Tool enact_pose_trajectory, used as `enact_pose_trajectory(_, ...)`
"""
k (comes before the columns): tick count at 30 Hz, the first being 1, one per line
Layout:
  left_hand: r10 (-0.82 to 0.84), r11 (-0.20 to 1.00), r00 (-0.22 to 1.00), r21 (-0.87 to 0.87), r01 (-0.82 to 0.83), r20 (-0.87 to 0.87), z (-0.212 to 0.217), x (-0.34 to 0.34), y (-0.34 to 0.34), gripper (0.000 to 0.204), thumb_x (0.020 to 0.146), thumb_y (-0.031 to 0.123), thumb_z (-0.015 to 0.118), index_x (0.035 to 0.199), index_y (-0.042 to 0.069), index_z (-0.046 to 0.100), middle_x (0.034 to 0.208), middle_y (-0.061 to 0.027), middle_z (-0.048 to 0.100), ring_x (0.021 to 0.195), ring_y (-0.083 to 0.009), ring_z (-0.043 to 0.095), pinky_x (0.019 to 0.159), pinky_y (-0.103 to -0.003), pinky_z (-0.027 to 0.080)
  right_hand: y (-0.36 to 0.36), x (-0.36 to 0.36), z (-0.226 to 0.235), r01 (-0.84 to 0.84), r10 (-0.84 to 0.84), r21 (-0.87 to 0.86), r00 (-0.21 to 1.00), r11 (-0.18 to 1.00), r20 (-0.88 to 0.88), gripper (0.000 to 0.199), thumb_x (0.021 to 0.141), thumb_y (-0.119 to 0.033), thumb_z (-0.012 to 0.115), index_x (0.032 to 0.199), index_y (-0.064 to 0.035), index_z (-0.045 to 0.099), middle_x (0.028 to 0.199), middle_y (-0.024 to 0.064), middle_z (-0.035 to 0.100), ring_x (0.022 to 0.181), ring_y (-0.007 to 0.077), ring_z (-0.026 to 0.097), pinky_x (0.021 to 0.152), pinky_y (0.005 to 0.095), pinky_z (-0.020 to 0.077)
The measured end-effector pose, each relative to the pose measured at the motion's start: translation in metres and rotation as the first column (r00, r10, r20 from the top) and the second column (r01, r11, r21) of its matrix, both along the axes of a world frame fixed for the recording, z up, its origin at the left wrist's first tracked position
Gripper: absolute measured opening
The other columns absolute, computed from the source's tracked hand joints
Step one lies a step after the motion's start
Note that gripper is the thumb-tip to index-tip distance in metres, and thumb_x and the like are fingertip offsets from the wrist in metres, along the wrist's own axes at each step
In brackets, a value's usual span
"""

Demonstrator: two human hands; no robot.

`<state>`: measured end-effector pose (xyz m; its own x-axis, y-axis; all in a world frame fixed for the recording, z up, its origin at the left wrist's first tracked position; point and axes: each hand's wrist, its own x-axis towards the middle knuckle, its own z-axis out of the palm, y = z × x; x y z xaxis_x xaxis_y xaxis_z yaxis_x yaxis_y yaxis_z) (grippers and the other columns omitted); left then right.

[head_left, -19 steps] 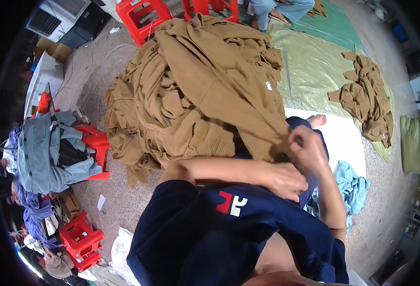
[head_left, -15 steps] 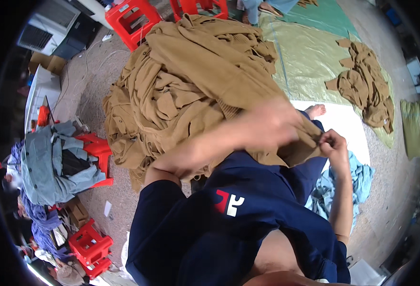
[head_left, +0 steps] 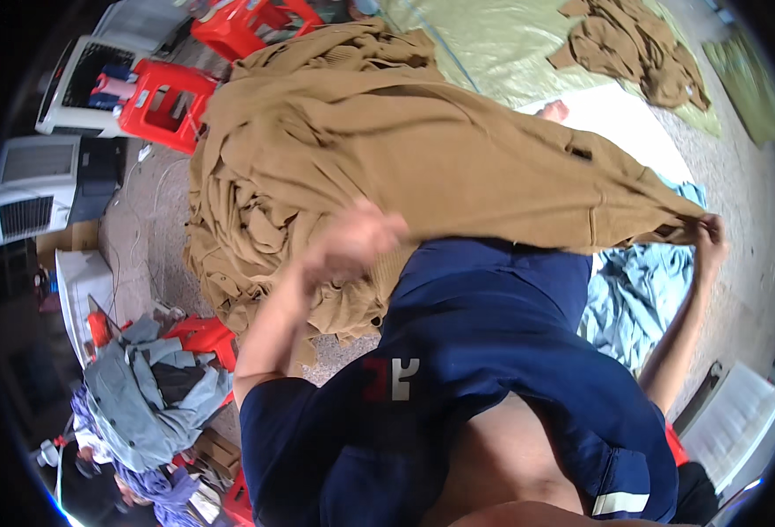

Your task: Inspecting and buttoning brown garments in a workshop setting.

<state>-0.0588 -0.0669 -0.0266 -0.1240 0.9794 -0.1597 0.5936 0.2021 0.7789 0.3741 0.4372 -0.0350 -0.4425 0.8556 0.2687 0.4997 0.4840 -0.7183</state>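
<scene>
A brown garment (head_left: 493, 167) is stretched across my lap and over a big pile of brown garments (head_left: 260, 215). My right hand (head_left: 711, 237) is closed on its narrow far-right end, pulling the cloth taut. A small dark opening shows in the cloth near that end. My left hand (head_left: 357, 241) is blurred by motion beside the garment's near-left edge, above the pile. Its fingers are too smeared to show whether they grip the cloth.
Red stools (head_left: 170, 104) stand at the back left. Grey-blue garments (head_left: 146, 395) lie on another stool at left. Light blue cloth (head_left: 638, 299) is bunched beside my right forearm. More brown garments (head_left: 638, 48) lie on a yellowish sheet (head_left: 510, 53) at the back right.
My right hand has moved outward to the right, drawing the garment's end with it, so the garment now spans my lap. My left hand has swung left and down. The view has turned.
</scene>
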Motion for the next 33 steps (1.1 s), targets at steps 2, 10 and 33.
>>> enact_pose_trajectory(2,-0.189,0.956,0.904,-0.14,0.259,0.384,-0.009,0.044,0.002,0.006,0.089,0.013,0.058,0.089,0.007,0.06,0.069,-0.0081,0.055,0.064,-0.0215,0.053,0.062,-0.034,0.044,-0.011,0.012,-0.048,0.019,-0.008,-0.181,0.998,0.983,0.056,0.013,0.083,0.004,0.056,0.092,-0.0017,0.064,0.083,0.0006,0.065,0.079,0.0077,0.059,0.073,0.0232,0.0491)
enact_pose_trajectory(10,0.192,0.979,0.981,-0.067,-0.194,-0.03,0.029,0.03,0.037,0.02,0.087,0.021,0.064,0.099,0.006,0.06,0.084,-0.0086,0.057,0.076,-0.0198,0.056,0.07,-0.034,0.046,-0.096,0.013,-0.134,0.035,-0.056,-0.597,0.998,0.802,-0.016,0.011,0.083,0.003,0.059,0.093,-0.0014,0.061,0.088,0.0024,0.063,0.082,0.0112,0.06,0.077,0.0247,0.0481)
enact_pose_trajectory(33,-0.109,0.963,0.735,-0.255,-0.091,-0.67,-0.024,-0.02,0.095,0.033,0.085,0.024,0.063,0.111,0.003,0.061,0.105,-0.019,0.063,0.103,-0.0344,0.057,0.098,-0.044,0.039,-0.136,0.009,-0.14,0.1,-0.528,-0.756,0.773,0.647,-0.35,0.015,0.079,0.002,0.057,0.086,-0.0112,0.058,0.07,-0.0051,0.052,0.057,0.0057,0.042,0.052,0.0208,0.0317)
